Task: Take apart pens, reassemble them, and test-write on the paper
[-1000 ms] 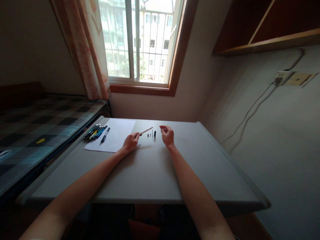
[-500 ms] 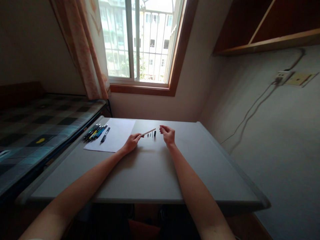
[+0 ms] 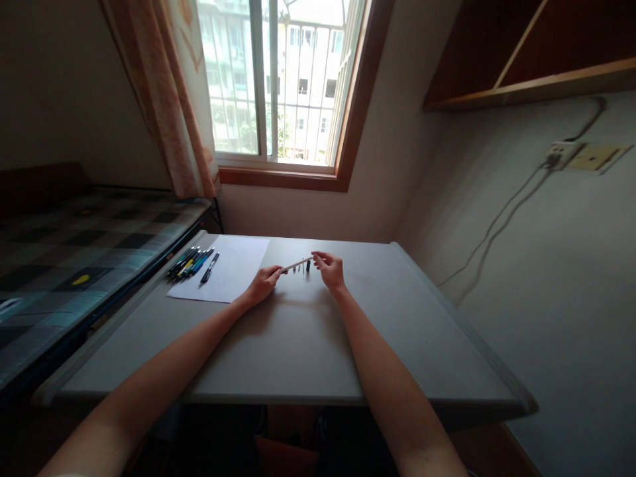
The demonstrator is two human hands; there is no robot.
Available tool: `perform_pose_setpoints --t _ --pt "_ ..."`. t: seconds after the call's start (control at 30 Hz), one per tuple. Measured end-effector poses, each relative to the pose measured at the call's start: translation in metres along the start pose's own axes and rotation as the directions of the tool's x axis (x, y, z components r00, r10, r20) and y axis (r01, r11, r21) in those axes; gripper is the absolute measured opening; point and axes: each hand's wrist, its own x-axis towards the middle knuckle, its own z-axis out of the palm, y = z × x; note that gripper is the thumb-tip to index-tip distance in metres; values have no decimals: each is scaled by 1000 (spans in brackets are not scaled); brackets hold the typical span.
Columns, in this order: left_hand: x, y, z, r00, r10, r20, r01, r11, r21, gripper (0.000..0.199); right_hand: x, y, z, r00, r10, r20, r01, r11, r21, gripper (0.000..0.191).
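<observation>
A slim, pale pen barrel (image 3: 297, 264) is held slanting above the desk, its right end higher. My left hand (image 3: 263, 283) is closed around its lower left end. At the raised end, my right hand (image 3: 329, 270) is pinched with its fingertips against the barrel; the small pen part in them is mostly hidden. Just behind the barrel, a short black cap-like piece (image 3: 308, 266) and several tiny pen parts (image 3: 299, 268) sit on the desk, too small to name.
White paper (image 3: 243, 271) lies at the desk's back left. On it are a black pen (image 3: 209, 269) and a heap of pens (image 3: 187, 264). A bed (image 3: 99, 238) stands left of the desk (image 3: 397, 344), a wall with a plugged-in cord (image 3: 497, 232) to the right.
My right hand has moved slightly left and down, bringing its fingertips from a small gap to the barrel's end. The barrel has tipped a little flatter; my left hand stays almost in place.
</observation>
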Motion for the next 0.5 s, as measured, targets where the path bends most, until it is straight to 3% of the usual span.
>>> perform_pose_setpoints --t 0.23,0.5 --pt "1 -6 4 1000 7 -11 -8 999 -51 28 -1 -4 1 1000 26 -9 -25 996 88 30" --pt "-1 -9 6 994 73 -82 -69 996 49 24 -3 -10 3 1000 12 -18 -9 990 141 30"
